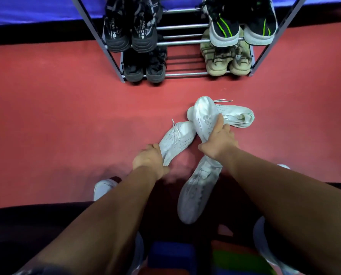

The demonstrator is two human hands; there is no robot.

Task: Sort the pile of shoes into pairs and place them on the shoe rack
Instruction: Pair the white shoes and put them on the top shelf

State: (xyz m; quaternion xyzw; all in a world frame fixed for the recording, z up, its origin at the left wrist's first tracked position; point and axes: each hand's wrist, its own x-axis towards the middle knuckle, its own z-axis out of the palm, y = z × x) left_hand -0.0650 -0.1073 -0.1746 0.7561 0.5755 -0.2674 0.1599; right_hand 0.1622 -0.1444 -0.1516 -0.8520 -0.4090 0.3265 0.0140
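Nearest, a white shoe [195, 195] lies sole up under the right arm. I cannot tell if anything holds it. The left hand [148, 158] has its grip closed round one end of a second shoe [177, 138]. The right hand [219, 142] has its grip closed round a third shoe [202, 116], sole up. Just behind that, a fourth shoe [237, 115] lies on its side on the red floor [66, 116]. Farther off stands the rack [182, 43]. On its left, a black pair [130, 30] sits above a dark pair [143, 70]. On its right, a green-striped pair [239, 32] sits above a tan pair [225, 63].
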